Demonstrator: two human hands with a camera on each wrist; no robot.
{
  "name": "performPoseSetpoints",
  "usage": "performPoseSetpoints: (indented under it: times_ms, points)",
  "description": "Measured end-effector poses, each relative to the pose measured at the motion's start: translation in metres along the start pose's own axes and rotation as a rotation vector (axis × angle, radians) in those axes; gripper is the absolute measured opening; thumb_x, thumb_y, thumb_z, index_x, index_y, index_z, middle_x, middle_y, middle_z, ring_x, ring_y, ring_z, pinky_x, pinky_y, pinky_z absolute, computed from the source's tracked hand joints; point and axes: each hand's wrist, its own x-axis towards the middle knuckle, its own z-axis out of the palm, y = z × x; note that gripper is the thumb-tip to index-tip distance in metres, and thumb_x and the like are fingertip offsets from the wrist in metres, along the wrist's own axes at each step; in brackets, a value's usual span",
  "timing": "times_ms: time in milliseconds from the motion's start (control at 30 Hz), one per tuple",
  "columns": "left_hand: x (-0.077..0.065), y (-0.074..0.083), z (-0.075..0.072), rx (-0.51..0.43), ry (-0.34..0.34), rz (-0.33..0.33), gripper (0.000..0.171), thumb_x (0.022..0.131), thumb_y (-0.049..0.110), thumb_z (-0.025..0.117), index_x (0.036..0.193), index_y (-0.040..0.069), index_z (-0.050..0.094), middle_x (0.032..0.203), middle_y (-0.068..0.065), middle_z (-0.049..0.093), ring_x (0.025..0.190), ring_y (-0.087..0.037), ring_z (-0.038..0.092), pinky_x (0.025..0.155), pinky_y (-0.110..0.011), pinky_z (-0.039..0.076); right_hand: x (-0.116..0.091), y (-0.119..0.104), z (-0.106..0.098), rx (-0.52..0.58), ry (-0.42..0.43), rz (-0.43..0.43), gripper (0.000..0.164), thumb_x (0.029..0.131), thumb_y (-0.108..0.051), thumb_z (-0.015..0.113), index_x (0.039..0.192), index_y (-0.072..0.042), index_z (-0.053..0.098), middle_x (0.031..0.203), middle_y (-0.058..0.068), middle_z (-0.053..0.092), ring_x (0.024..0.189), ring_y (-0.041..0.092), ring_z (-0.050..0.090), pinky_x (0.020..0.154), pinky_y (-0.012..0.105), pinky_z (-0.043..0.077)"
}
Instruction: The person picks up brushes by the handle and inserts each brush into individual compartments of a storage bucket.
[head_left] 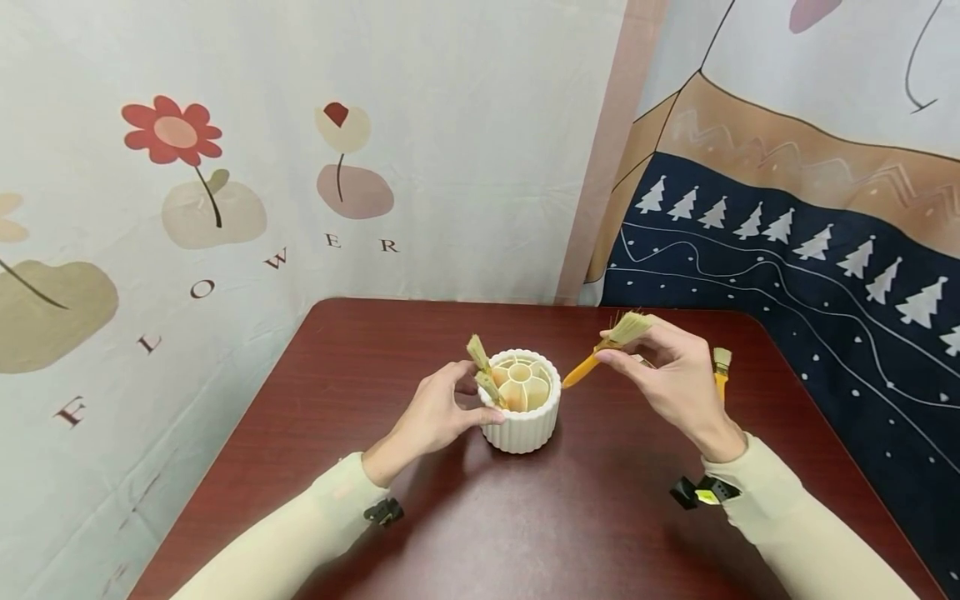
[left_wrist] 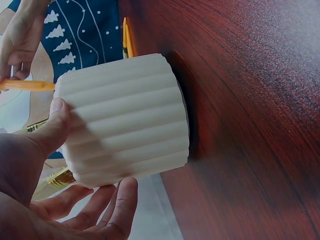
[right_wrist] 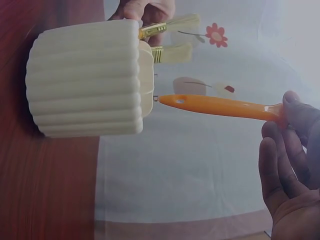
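A white ribbed round holder (head_left: 522, 433) with inner compartments stands upright on the table. My left hand (head_left: 429, 410) grips its left side, thumb at the near rim and fingers around the far side. Two paintbrushes (right_wrist: 172, 53) sit bristles up in the holder on that side. To the right, my right hand (head_left: 671, 375) pinches another paintbrush (head_left: 587, 368) near its bristles. Its orange handle (right_wrist: 215, 106) points down and left, the tip close to the holder's right rim. In the right wrist view the tip lies just outside the inner compartments.
Past my right hand, another paintbrush (head_left: 722, 371) with an orange handle lies on the right of the dark red table (head_left: 360, 367). A printed flower curtain (head_left: 465, 167) hangs behind the table, and a navy tree-patterned cloth (head_left: 810, 317) borders its right side.
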Motion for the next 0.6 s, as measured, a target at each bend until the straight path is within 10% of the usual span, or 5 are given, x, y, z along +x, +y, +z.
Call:
performPoseSetpoints:
  times_ms: [600]
  points:
    - [0.000,-0.001,0.000,-0.037,-0.016,0.015,0.075,0.086,0.026,0.107,0.147,0.003,0.071,0.131,-0.017,0.084,0.117,-0.034,0.087,0.103,-0.054,0.071,0.007,0.003,0.024,-0.025,-0.100,-0.111,0.040,0.083,0.010,0.099,0.112,-0.015,0.086,0.116,0.009,0.088,0.108,0.006,0.082,0.089,0.017,0.068]
